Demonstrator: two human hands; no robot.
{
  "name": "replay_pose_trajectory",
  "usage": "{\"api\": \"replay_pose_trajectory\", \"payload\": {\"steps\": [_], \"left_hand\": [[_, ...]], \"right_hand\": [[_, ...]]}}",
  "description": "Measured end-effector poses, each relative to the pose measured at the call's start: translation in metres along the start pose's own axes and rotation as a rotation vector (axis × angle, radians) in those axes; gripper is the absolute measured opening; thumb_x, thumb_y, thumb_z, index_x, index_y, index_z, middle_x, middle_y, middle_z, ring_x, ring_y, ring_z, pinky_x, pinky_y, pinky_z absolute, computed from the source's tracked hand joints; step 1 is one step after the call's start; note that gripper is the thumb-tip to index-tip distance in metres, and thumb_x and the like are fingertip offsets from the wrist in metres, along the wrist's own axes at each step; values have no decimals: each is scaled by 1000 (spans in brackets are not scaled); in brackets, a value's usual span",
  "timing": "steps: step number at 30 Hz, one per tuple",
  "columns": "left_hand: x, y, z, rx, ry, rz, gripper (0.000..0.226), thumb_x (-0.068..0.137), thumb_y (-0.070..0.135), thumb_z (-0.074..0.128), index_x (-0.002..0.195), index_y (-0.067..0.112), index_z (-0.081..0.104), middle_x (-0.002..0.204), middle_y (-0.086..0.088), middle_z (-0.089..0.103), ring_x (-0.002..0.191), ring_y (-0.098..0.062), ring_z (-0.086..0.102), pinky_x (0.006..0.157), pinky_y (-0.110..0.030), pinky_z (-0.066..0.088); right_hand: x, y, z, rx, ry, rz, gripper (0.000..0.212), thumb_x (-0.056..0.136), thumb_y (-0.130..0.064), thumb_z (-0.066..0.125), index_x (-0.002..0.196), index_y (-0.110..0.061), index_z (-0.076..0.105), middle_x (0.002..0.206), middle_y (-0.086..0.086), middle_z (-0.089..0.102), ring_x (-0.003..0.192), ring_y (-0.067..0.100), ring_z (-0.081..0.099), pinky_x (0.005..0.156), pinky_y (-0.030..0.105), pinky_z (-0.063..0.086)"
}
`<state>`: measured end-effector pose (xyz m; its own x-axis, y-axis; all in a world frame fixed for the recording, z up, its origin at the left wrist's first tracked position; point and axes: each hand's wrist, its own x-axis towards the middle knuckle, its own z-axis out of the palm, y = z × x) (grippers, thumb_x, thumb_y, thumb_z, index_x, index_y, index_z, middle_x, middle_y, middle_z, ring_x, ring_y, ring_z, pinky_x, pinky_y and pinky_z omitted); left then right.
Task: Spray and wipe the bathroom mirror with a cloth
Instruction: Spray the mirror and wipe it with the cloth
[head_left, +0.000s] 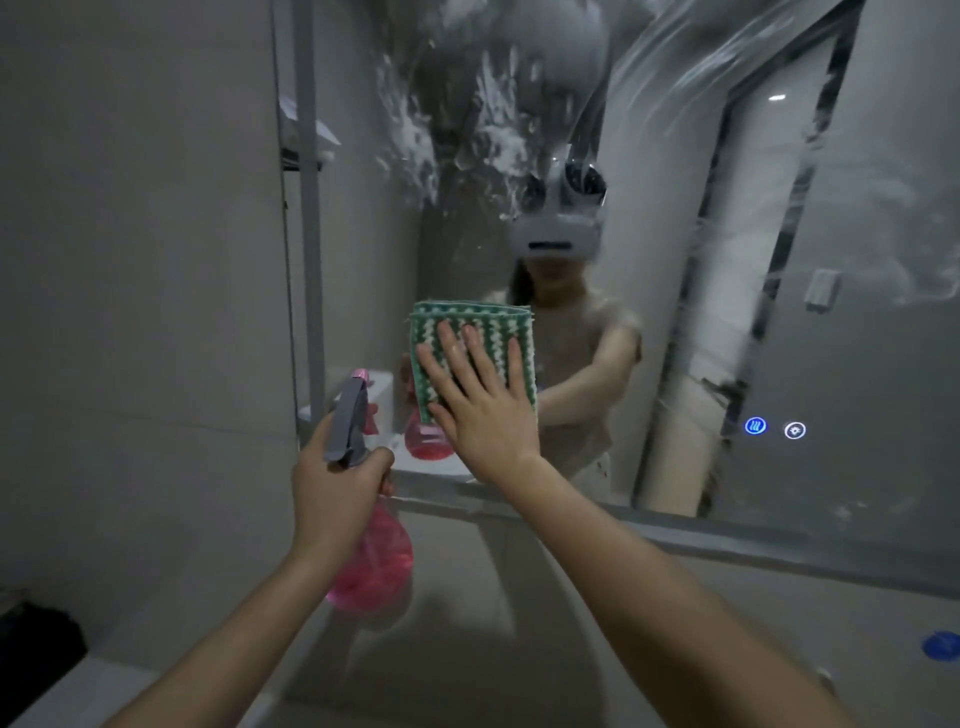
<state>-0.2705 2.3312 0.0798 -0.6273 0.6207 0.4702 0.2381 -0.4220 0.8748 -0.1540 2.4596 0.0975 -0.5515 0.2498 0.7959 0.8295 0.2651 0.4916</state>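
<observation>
**Mirror sprayed, wiping under way in the lower part**

We see the mirror (675, 260) carrying white spray streaks and droplets across its upper middle and along the upper right, so we judge the spraying largely done and the wiping only partly so. The right hand (480, 410) presses the cloth (470, 332), a folded green-and-white piece, flat against the glass low and left of centre; its fingers are straight and spread wide over the fabric. The wet patches lie well above the cloth, so that area remains to be wiped. The left hand (332, 493) holds the bottle (371, 561), pink with a grey trigger head, its fingers curled round the neck, just beside the mirror's lower left corner and apart from the glass.

The mirror has two small lit icons (774, 427) near its lower right. A grey tiled wall (135, 260) adjoins it on the left, and a pale counter (519, 623) runs beneath it. The room is dim.
</observation>
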Motion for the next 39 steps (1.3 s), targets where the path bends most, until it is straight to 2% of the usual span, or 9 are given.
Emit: {"api": "replay_pose_trajectory", "payload": {"steps": [8, 10, 12, 15, 18, 21, 27, 35, 39], "left_hand": [[30, 26, 9, 12, -66, 54, 15, 75, -1, 63, 74, 7, 51, 43, 3, 49, 42, -12, 46, 51, -30, 38], [39, 40, 13, 2, -90, 98, 18, 76, -2, 64, 74, 14, 54, 53, -8, 50, 49, -20, 44, 50, -33, 37], [45, 55, 19, -13, -106, 153, 31, 77, -9, 60, 77, 21, 55, 60, -17, 47, 53, -21, 42, 49, -31, 36], [47, 77, 28, -34, -132, 212, 42, 76, -13, 57, 76, 29, 54, 58, -10, 46, 44, -6, 44, 42, -20, 38], [44, 91, 38, -70, -180, 222, 24, 76, -18, 54, 79, 6, 55, 53, -3, 46, 38, -3, 46, 39, -11, 37], [38, 94, 42, -75, -197, 223, 25, 76, -18, 54, 84, 6, 54, 53, -4, 47, 39, -3, 46, 40, -13, 39], [30, 90, 14, -56, -137, 138, 25, 78, -13, 59, 71, 11, 53, 51, -11, 48, 37, -7, 45, 40, -18, 39], [65, 76, -54, -6, -52, 174, 18, 73, -13, 58, 83, 2, 57, 62, -16, 51, 47, -14, 48, 45, -26, 43], [87, 46, -81, -19, -111, 170, 12, 75, -13, 57, 76, -2, 52, 60, -23, 49, 42, -14, 48, 43, -23, 41]], "right_hand": [[58, 59, -15, 33, 171, -102, 57, 94, -49, 38, 147, -28, 34, 154, 2, 31, 142, 21, 27, 116, 49, 2], [76, 84, -23, 21, 205, -86, 57, 95, -50, 40, 148, -28, 33, 154, 2, 30, 143, 22, 26, 115, 50, 9], [84, 107, -29, -3, 240, -80, 58, 95, -52, 40, 148, -29, 33, 155, 1, 29, 143, 21, 25, 115, 51, 13], [80, 135, -34, -37, 286, -7, 56, 97, -53, 38, 148, -29, 33, 155, 1, 29, 143, 21, 25, 114, 50, 17], [63, 163, -38, -62, 294, 147, 57, 99, -54, 33, 149, -28, 29, 156, 2, 27, 144, 21, 22, 114, 51, 17], [48, 176, -39, -36, 254, 216, 59, 99, -53, 31, 151, -27, 23, 157, 3, 21, 145, 20, 13, 115, 51, 11], [73, 135, -37, 45, 241, 404, 59, 97, -46, 30, 150, -22, 24, 157, 11, 22, 143, 28, 10, 112, 49, -12], [116, 50, -35, 23, 141, 197, 60, 97, -47, 28, 151, -21, 22, 157, 12, 20, 144, 32, 16, 112, 57, 4], [115, 3, -29, -2, -37, -30, 61, 99, -46, 27, 152, -26, 5, 157, 3, -7, 147, 29, -1, 111, 55, -9]]}}
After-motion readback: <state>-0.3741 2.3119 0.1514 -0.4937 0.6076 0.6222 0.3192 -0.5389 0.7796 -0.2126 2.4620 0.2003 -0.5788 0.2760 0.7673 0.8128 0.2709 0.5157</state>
